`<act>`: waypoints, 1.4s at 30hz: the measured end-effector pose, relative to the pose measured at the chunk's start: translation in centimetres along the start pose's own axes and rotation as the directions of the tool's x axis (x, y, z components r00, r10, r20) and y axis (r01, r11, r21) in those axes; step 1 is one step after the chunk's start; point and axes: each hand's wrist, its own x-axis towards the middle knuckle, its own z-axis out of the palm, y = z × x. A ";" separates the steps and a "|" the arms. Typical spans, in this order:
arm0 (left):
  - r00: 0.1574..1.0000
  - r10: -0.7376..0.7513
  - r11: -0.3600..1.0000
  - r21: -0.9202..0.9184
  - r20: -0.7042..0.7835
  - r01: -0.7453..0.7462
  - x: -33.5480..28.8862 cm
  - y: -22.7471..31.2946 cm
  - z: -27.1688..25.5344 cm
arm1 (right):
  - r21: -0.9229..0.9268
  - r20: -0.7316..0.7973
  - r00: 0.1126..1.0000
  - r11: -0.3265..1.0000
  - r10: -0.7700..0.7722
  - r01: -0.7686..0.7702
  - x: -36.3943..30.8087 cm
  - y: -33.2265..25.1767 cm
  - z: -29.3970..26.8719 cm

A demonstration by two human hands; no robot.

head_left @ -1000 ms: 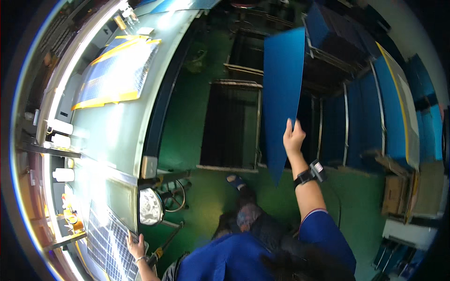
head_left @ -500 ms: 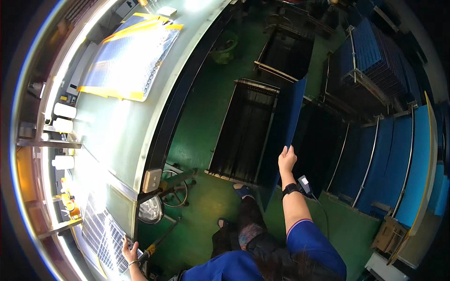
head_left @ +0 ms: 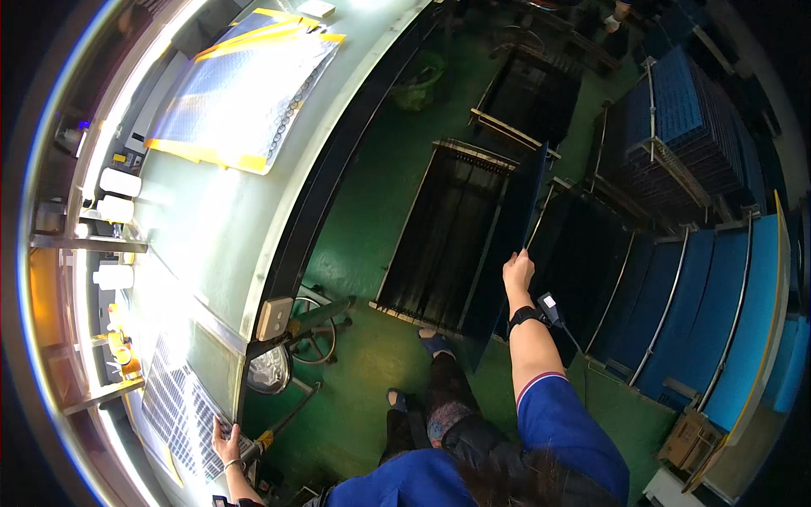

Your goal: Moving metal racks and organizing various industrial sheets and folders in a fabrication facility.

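Note:
My right hand (head_left: 518, 272) is closed on the edge of a thin dark blue sheet (head_left: 513, 203). The sheet stands on edge, upright, along the right side of a black slotted rack (head_left: 475, 155) on the floor. At the lower left, my left hand (head_left: 225, 443) rests on the near right edge of a dark panel with a white grid (head_left: 176, 397), its fingers apart. That panel lies on the brightly lit table (head_left: 211, 241). How deep the blue sheet reaches into the rack is hidden by shadow.
Farther along the table lies a shiny sheet with yellow borders (head_left: 228, 118). Several white containers (head_left: 118, 182) line its back. Another rack (head_left: 515, 128) stands ahead. Blue panels (head_left: 667, 93) fill racks on the right, near a cardboard box (head_left: 688, 438). A wheeled stool (head_left: 314, 338) sits beside the table.
The blue sheet has turned or shifted slightly left; its face looks narrower and darker, and a rail beside it now shows. My left hand remains at the gridded panel. The whole view shifted slightly.

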 end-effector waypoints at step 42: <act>0.861 0.084 0.967 0.251 -0.502 0.052 -23.9 -15.1 -4.8 | 0.847 0.357 -0.160 0.247 -0.920 0.470 -49.3 -42.8 -1.4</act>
